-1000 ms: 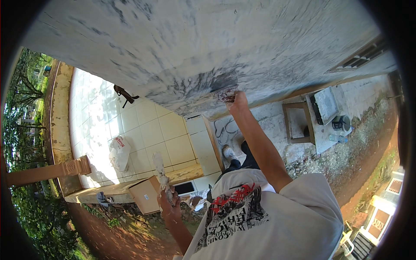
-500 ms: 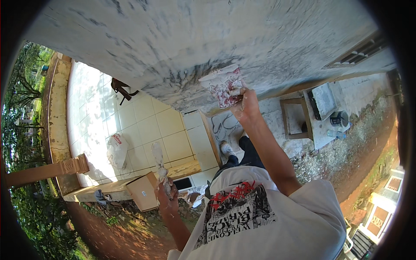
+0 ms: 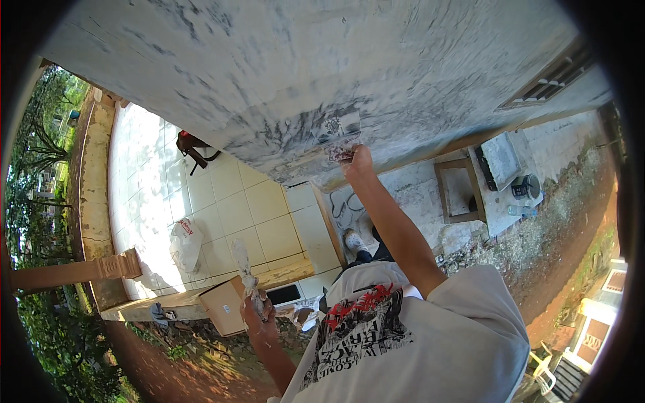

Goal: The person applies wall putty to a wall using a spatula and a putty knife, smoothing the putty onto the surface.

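My right hand (image 3: pixel 359 161) grips a wide putty scraper (image 3: pixel 343 148), its handle smeared white and dark red. The scraper's blade lies against the grey-white wall (image 3: pixel 269 60), over an area of dark streaks. Low on the left, my left hand (image 3: pixel 259 314) is closed round the handle of a putty knife (image 3: pixel 242 258). White putty coats that knife, which points away from me and touches nothing else. White smears show on the left hand too.
A cardboard box (image 3: pixel 223 310) and white plastic bag (image 3: pixel 185 245) sit left, by the tiled porch floor (image 3: pixel 232 195). A post (image 3: pixel 74 272) crosses the far left. Right stands a wooden-framed bench (image 3: pixel 463 191) with a dark tub (image 3: pixel 525 187) and plastic bottle (image 3: pixel 521 210).
My right hand has shifted slightly left, and the scraper has turned from showing its putty-smeared face to lying flatter on the wall. My left hand has dropped a little, still holding the putty knife.
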`<action>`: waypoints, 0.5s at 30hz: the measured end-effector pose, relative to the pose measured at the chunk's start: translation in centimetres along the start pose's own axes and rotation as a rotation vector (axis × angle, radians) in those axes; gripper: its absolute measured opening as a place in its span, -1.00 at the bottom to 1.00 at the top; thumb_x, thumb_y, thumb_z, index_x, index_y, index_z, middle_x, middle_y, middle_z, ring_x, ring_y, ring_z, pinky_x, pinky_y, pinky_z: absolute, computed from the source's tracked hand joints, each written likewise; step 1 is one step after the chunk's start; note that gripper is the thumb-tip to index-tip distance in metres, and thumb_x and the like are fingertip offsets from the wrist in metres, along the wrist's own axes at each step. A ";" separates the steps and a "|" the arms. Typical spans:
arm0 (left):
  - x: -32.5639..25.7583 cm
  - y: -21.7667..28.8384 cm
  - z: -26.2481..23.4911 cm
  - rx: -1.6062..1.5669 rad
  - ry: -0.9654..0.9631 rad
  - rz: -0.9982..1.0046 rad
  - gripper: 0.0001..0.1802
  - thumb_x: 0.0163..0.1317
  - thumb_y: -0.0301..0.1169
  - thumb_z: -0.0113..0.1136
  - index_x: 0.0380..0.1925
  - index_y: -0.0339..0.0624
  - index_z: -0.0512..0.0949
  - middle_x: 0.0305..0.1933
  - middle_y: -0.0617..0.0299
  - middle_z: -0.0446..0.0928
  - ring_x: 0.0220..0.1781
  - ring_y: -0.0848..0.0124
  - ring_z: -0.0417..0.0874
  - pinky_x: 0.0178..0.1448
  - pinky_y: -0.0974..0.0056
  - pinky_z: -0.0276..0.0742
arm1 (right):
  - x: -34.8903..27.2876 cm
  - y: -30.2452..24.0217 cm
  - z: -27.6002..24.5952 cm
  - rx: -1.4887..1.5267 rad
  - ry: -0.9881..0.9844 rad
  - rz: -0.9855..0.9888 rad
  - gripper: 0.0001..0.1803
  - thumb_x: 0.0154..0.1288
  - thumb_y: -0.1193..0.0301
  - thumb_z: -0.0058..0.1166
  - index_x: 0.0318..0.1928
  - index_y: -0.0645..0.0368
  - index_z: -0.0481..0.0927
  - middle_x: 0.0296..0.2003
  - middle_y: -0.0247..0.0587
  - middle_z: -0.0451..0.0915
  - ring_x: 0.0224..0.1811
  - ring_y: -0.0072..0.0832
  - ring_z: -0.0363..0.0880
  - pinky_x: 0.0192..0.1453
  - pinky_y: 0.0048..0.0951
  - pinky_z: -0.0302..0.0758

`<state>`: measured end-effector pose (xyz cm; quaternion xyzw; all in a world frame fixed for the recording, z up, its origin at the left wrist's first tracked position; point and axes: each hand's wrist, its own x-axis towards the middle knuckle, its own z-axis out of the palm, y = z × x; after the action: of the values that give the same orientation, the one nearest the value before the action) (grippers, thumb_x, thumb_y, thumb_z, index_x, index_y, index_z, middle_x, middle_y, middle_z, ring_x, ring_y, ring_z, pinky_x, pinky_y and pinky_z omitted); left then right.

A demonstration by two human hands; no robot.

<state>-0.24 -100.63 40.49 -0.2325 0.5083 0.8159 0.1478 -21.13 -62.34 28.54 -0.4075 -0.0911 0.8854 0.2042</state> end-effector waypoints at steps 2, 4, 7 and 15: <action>-0.3 -0.1 -0.1 0.014 0.002 -0.020 -0.61 0.43 -0.21 -0.10 0.12 -0.20 0.34 -0.40 0.34 0.40 -0.67 0.62 0.23 -0.66 0.49 0.11 | -2.8 -1.2 1.8 0.057 -0.062 -0.029 -0.70 0.24 0.52 -0.37 -0.19 0.23 0.49 -0.21 -0.11 0.55 -0.27 -0.23 0.59 -0.13 -0.17 0.59; -0.6 0.0 0.6 -0.019 0.018 0.012 -0.59 0.41 -0.20 -0.06 0.14 -0.20 0.34 -0.39 0.34 0.40 -0.65 0.62 0.24 -0.65 0.49 0.12 | -4.6 -2.3 3.4 -0.008 -0.069 -0.046 -0.69 0.24 0.53 -0.38 -0.19 0.24 0.49 -0.22 -0.12 0.55 -0.25 -0.24 0.59 -0.11 -0.17 0.59; -0.3 0.0 0.3 -0.029 -0.002 -0.003 -0.55 0.40 -0.19 -0.02 0.16 -0.21 0.34 -0.37 0.34 0.41 -0.63 0.62 0.25 -0.63 0.49 0.11 | -7.3 -3.5 5.3 -0.037 -0.101 -0.074 -0.69 0.24 0.53 -0.40 -0.23 0.24 0.50 -0.24 -0.13 0.56 -0.21 -0.28 0.58 -0.08 -0.18 0.58; -0.2 0.0 0.3 0.007 -0.021 -0.037 -0.56 0.41 -0.18 -0.06 0.16 -0.21 0.34 -0.36 0.34 0.40 -0.63 0.63 0.23 -0.62 0.50 0.08 | -8.4 -4.0 1.1 0.061 -0.377 -0.013 -0.57 0.27 0.57 -0.47 0.10 0.24 0.37 -0.08 -0.08 0.51 -0.06 -0.20 0.58 0.13 -0.14 0.57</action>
<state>-0.10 -100.32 40.72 -0.2327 0.5054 0.8136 0.1689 -15.93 -62.44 36.35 -0.2273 -0.1039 0.9471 0.2016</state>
